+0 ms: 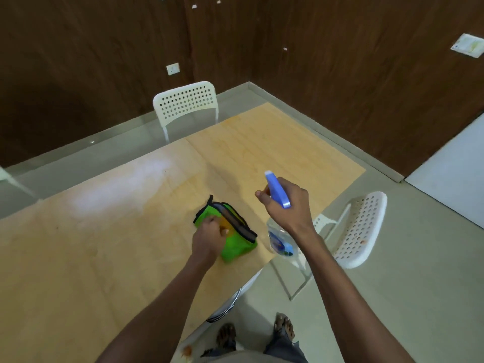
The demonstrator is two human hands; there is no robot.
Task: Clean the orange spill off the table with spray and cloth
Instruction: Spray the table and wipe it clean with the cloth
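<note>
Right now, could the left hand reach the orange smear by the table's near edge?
Probably yes: the left hand grips the green cloth, and bare table lies between it and the smear.

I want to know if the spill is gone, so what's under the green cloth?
The green cloth lies bunched on the wooden table, gripped by the left hand. An orange stain shows on the cloth's top. The table beneath is covered, so any remaining spill can't be seen.

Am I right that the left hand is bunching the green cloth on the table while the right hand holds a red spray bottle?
Not quite: the head view shows the spray bottle in the right hand is blue-topped, not red. The left hand does bunch the green cloth.
</note>
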